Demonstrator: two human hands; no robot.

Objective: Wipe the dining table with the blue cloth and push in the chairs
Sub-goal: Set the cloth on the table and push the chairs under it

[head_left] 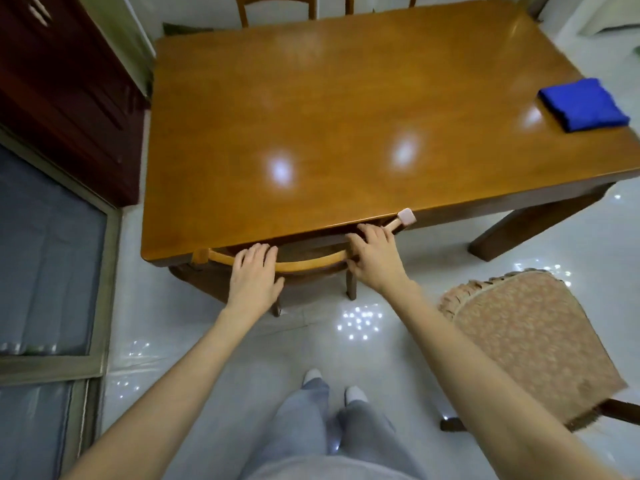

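Head view: a glossy wooden dining bench (346, 116) fills the upper part of the frame. The folded blue cloth (585, 105) lies flat on the bench top near its far right corner, well apart from both hands.

At the near long edge of the bench, a wooden chair (311, 262) is tucked in, so that only its curved top rail and back legs show beyond the edge. The left hand (254, 275) is released: its fingers lie fairly straight over the rail's left part, with the thumb spread on the near side. The right hand (375, 256) is at the rail's right end, just under the bench edge. Its fingers are bent over the rail and it seems to be grasping it, though blur softens the fingertips. A pale corner guard (406, 216) sits just beyond that hand.

A cushioned chair (530, 341) with a fringed patterned seat stands clear of the bench, off its near right corner. Another chair back (277, 8) shows at the bench's far side. A dark red cabinet (65, 81) stands to the bench's left.
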